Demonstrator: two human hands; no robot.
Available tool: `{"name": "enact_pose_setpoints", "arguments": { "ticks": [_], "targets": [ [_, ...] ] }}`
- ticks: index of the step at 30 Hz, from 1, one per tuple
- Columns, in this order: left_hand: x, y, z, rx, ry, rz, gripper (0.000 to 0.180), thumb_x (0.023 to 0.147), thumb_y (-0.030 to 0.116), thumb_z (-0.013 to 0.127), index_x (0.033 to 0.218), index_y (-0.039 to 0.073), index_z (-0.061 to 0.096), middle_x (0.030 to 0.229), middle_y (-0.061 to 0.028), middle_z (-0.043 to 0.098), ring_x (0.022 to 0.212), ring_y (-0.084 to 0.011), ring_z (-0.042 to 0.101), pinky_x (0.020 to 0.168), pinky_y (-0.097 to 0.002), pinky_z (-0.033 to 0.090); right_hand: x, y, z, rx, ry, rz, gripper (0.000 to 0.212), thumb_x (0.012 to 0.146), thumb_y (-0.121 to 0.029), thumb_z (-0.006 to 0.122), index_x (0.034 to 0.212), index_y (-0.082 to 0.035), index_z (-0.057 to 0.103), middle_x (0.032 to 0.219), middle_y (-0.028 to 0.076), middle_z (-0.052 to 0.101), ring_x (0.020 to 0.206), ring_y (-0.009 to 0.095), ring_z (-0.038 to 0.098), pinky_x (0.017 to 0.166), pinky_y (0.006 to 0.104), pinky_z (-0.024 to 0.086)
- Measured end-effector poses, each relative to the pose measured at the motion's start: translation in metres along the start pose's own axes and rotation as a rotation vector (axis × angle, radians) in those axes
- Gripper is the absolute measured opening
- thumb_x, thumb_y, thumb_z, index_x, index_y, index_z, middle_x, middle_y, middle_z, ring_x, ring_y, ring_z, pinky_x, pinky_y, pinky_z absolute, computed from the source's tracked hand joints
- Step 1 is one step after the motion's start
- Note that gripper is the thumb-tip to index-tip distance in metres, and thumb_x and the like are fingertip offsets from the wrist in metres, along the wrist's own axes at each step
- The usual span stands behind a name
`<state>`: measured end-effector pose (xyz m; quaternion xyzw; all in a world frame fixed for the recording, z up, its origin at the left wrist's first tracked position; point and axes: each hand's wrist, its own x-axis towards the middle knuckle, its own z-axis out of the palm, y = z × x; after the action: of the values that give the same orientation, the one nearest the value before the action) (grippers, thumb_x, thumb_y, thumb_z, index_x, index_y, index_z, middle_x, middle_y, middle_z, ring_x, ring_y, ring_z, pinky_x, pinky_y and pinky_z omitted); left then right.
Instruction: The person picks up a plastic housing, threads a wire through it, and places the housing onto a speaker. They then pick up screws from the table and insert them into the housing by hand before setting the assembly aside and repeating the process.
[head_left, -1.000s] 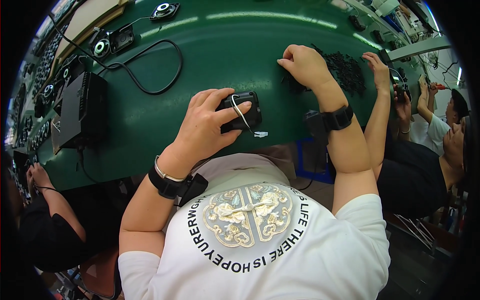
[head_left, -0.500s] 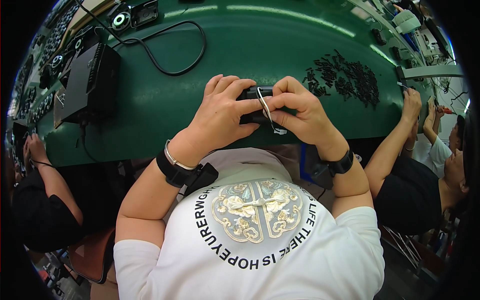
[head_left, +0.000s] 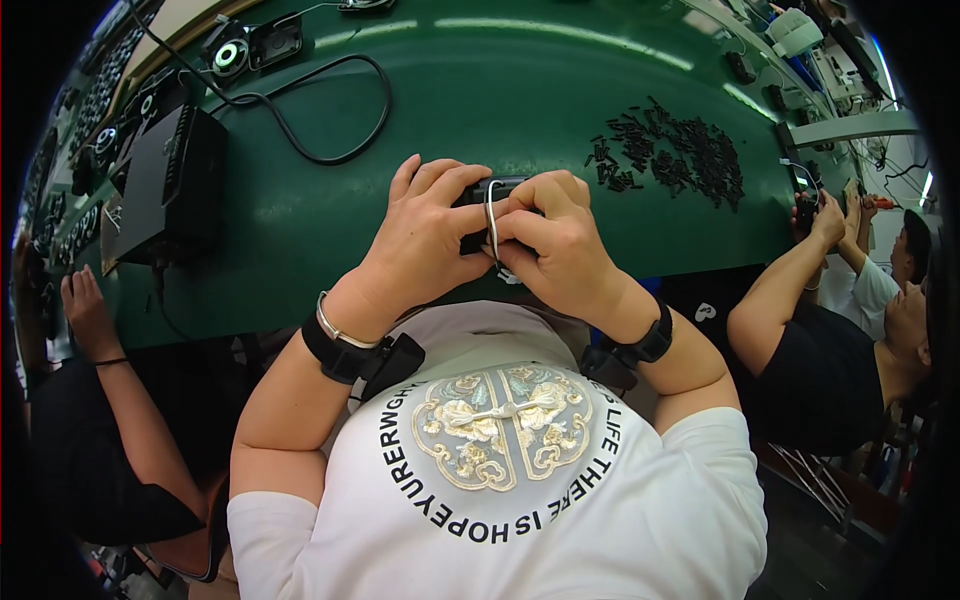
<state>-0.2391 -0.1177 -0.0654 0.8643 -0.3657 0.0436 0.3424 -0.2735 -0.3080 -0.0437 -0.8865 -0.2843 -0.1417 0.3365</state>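
The right hand has left the black bits and is now at the white wire on the box, its grip too hidden to tell, while the left hand holds the box by the counter's near edge, so both seem busy there.

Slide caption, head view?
Left hand holds a black device, right hand at the white wire; black pieces on the green table.
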Motion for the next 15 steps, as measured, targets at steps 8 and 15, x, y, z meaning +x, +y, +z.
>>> {"name": "enact_pose_setpoints", "arguments": {
  "ticks": [8,15],
  "targets": [
    [0.001,0.004,-0.004,-0.009,-0.036,-0.018,0.051,0.065,0.017,0.081,0.114,0.027,0.072,0.126,-0.0086,0.058,0.123,-0.0314,0.05,0.112,-0.0586,0.024,0.012,0.095,-0.067,-0.106,0.175,0.262,0.014,0.078,-0.014,0.077,0.086,-0.006,0.071,0.087,0.008,0.064,0.087,0.024,0.06,0.079,0.0351,0.047],
    [0.001,0.004,-0.004,-0.015,-0.062,-0.02,0.053,0.066,0.017,0.08,0.117,0.028,0.071,0.126,-0.0092,0.058,0.123,-0.0314,0.05,0.113,-0.0585,0.023,0.019,0.1,-0.055,-0.638,-0.084,0.518,0.024,0.081,-0.03,0.074,0.086,-0.007,0.071,0.079,0.007,0.065,0.082,0.024,0.061,0.072,0.0364,0.047]
  ]
}}
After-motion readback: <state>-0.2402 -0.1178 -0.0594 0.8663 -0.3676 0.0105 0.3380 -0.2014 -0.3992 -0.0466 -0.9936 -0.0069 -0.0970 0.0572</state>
